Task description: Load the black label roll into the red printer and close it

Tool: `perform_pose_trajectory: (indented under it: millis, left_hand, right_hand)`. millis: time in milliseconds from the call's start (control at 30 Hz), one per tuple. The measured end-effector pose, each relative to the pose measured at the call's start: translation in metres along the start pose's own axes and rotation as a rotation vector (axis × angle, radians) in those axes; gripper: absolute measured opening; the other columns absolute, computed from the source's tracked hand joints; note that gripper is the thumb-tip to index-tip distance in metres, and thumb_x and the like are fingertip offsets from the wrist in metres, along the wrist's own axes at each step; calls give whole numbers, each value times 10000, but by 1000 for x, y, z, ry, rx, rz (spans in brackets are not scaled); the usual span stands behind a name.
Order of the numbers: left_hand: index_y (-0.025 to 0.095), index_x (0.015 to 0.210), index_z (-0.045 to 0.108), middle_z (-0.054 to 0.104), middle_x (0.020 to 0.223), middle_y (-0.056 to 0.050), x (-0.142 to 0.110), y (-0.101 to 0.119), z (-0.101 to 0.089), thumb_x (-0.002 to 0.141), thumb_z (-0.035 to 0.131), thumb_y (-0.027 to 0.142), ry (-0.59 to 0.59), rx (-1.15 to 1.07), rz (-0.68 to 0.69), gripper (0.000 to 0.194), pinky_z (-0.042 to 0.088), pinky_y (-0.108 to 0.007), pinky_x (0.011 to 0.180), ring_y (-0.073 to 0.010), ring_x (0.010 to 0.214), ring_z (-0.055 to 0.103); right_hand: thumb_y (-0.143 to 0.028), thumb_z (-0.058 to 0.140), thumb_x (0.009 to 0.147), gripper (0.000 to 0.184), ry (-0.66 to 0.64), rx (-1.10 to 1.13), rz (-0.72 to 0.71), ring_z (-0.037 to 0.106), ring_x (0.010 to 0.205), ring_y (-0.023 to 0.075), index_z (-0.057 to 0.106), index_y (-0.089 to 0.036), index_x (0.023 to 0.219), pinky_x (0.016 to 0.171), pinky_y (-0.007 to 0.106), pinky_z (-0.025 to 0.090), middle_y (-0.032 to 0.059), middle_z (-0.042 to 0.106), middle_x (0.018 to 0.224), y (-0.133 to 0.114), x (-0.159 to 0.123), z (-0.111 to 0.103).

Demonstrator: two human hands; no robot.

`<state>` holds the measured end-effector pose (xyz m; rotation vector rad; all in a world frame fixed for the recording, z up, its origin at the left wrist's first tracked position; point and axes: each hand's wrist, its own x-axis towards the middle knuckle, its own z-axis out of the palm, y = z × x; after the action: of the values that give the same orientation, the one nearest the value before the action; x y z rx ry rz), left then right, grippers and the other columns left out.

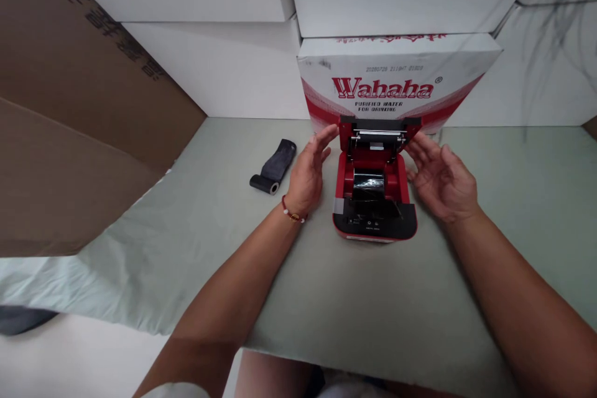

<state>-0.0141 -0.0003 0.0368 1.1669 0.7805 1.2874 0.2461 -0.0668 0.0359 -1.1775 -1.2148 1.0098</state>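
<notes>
A small red-and-black label printer [375, 224] stands on the cloth-covered table with its lid [380, 137] raised. Inside the red bay lies a shiny black ribbon roll [368, 181], and its film runs over the dark front panel. My left hand [308, 174] is beside the printer with fingers stretched out, the tips at the left edge of the lid. On the other side, my right hand [441, 177] is palm inward with fingers extended; some fingertips are partly hidden at the lid's right edge. Neither hand is wrapped around anything.
A partly unrolled dark ribbon roll [265, 183] lies left of my left hand. Behind the printer stands a white Wahaha water carton [396, 74], with white boxes [209, 68] stacked around it. A large brown cardboard box [84, 124] takes up the left side.
</notes>
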Motion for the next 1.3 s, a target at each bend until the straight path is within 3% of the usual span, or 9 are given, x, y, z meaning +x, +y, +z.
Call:
perform_pose_trajectory:
  millis: [167,267,333,467,567,733,933,1167,1300]
  left_hand:
    - [307,1205,843,829,1391,-49,0,29,2,1082,542,743,-46,-11,42,544,495,-473,1237,-308,1490,677]
    - [280,1161,872,868,1162,-65,-2,42,3,1074,513,794,-15,46,70,633,540,-464,1195,-304,1310,768]
    - [252,1027,900,866,1050,-82,-5,50,2,1052,532,822,-50,153,90,679,557,-446,1174,-296,1187,798]
    - [239,858,905,875,1005,-100,-9,66,-2,1003,729,717,-311,431,128,530,601,-383,1041,-265,1034,808]
    - [256,843,904,883,962,-92,-8,72,-4,1038,748,571,-479,588,192,402,605,-342,917,-246,977,810]
    - [279,851,911,892,974,-90,-4,70,-7,1039,746,510,-514,614,206,340,621,-334,894,-239,964,816]
    - [297,850,915,898,974,-90,0,65,-12,1020,772,532,-525,596,211,323,631,-353,907,-246,978,820]
    - [276,781,879,878,891,-78,-2,56,-11,1048,748,542,-526,614,348,399,610,-346,845,-213,900,795]
    - [253,790,857,868,875,-72,-2,44,-8,1113,654,522,-526,609,452,466,596,-356,825,-190,861,767]
  right_hand:
    - [-677,227,1108,686,35,-36,-48,517,1643,291,702,-402,1520,1214,584,546,10,641,1698,-26,-2,5]
    - [-692,301,1127,647,71,-70,-84,664,1500,319,818,-377,1354,1240,602,535,32,794,1486,-40,-7,2]
    - [-667,425,1137,554,52,-162,-118,744,1381,323,876,-356,1216,1260,601,529,45,859,1317,-51,-12,-2]
    - [-583,615,1114,357,-120,-515,-245,824,1213,298,908,-383,1067,1280,620,529,2,891,1187,-69,-22,-9]
    - [-536,638,1104,322,-273,-640,-345,853,1151,286,910,-392,1012,1276,623,547,-27,893,1183,-75,-25,-10]
    - [-527,633,1101,304,-328,-689,-365,832,1235,284,914,-417,1068,1208,557,625,-60,875,1250,-79,-27,-10]
    - [-521,626,1096,329,-341,-702,-344,847,1184,286,910,-390,993,1184,526,640,-50,885,1213,-82,-26,-9]
    - [-478,539,1129,447,-403,-850,-381,848,1186,270,889,-340,888,1157,456,643,-36,898,1158,-95,-30,-2]
    - [-452,498,1144,460,-399,-983,-350,831,1238,287,894,-316,953,1084,457,666,-17,889,1220,-99,-33,0]
